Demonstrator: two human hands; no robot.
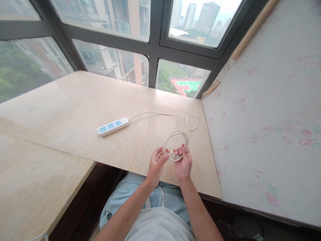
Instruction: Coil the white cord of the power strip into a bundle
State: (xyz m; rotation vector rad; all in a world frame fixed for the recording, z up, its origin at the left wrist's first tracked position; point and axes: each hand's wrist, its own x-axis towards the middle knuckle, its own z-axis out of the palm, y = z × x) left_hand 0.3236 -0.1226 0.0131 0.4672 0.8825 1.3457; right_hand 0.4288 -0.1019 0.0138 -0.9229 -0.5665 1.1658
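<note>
A white power strip (pixel 113 127) with blue socket faces lies on the stone-look sill, left of my hands. Its white cord (pixel 157 113) runs right across the surface, bends back near the wall and rises into a loose coil (pixel 175 133) at my hands. My right hand (pixel 183 162) is closed around the coil's lower right, with the plug (pixel 172 154) showing by its fingers. My left hand (pixel 157 163) has its thumb and fingers closed at the coil's left side, a ring on one finger.
Windows with dark frames (pixel 154 50) stand behind the sill (pixel 75 100). A floral-papered wall (pixel 263 117) bounds the right side. Another stone-look slab (pixel 37 180) extends at the lower left, with a dark gap beside it. A white cable end (pixel 45 236) shows at the bottom left.
</note>
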